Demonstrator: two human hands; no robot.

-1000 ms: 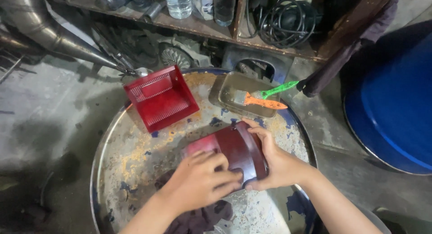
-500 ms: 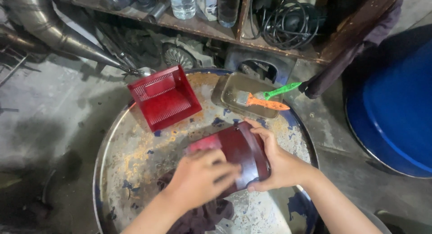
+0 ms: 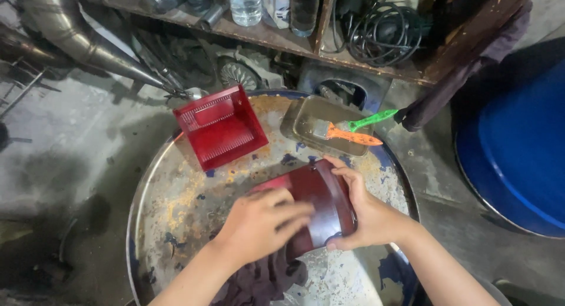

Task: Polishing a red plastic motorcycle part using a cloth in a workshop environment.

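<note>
**Curved red panel held on the drum top**

Head view: a dark red curved panel (image 3: 321, 203) lies on the rusty drum top (image 3: 176, 194), its long axis running away from the person toward the metal tray (image 3: 306, 120). Its right edge is clasped by the right hand (image 3: 368, 215), fingers curled around it. The left hand (image 3: 262, 220) is pressed flat on its glossy face, above a dark rag (image 3: 259, 282). A ribbed red lens (image 3: 220, 126) lies left of the tray.

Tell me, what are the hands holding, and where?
Right hand grips the dark red cover by its right edge; left hand presses flat on top.
</note>
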